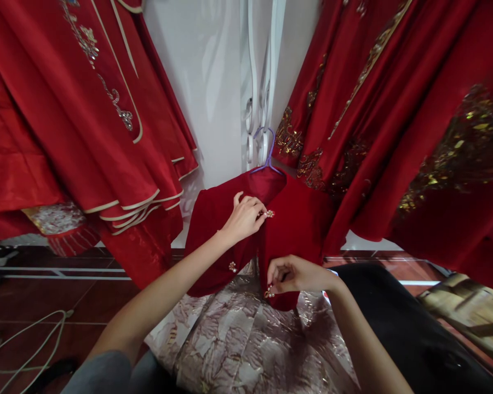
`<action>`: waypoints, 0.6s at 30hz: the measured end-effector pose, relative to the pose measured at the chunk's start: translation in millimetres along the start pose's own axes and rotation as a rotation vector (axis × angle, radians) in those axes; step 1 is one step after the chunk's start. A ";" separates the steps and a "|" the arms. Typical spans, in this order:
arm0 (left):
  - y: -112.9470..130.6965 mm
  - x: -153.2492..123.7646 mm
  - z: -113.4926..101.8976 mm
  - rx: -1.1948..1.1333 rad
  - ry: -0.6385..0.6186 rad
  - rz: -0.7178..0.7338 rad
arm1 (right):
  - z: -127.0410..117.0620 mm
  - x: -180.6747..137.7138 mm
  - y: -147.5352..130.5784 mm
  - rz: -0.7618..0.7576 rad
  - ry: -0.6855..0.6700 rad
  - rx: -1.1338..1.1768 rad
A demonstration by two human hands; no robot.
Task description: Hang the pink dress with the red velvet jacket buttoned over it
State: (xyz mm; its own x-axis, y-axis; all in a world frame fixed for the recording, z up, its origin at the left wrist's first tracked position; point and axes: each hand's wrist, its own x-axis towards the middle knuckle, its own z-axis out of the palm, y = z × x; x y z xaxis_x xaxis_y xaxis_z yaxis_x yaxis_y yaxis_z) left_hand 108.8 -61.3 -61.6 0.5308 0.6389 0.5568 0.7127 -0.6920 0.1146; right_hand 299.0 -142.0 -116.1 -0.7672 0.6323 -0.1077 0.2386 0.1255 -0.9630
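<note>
A short red jacket (296,227) hangs upright in front of me on a purple hanger (268,158). My left hand (248,216) is closed in a pinch at the neck opening, its fingertips on an upper pearl button (270,213). Lower down, my right hand (298,273) is closed too, thumb and finger pinching the front edge by a lower pearl button (268,293). Another pearl button (232,267) shows on the jacket's left-hand panel. Below the hem, the two front edges stand apart.
Shiny patterned fabric (246,339) spreads beneath the jacket. Red garments (107,137) hang at left, and red gowns with gold trim (373,109) at right. Behind stands a white door with handles (250,109). A black seat (398,323) is at right; a white cable (53,339) lies on the tiled floor.
</note>
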 end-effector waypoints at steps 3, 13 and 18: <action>-3.7 -1.3 -0.5 -0.007 0.010 0.086 | 0.3 0.2 -2.0 0.002 -0.001 -0.002; -10.5 -6.3 -2.9 0.270 0.105 0.163 | -1.3 1.8 -1.1 -0.010 0.106 -0.038; -11.6 -27.3 3.2 0.398 0.201 -0.123 | -7.1 17.2 -11.1 -0.099 0.522 0.099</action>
State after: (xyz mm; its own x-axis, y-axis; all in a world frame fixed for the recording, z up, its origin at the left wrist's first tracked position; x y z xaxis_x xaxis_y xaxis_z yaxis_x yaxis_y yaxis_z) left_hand 87.6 -69.7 -80.8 0.3602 0.6032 0.7116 0.9061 -0.4077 -0.1131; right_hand 287.3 -127.1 -105.5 -0.3793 0.9201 0.0979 0.1035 0.1473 -0.9837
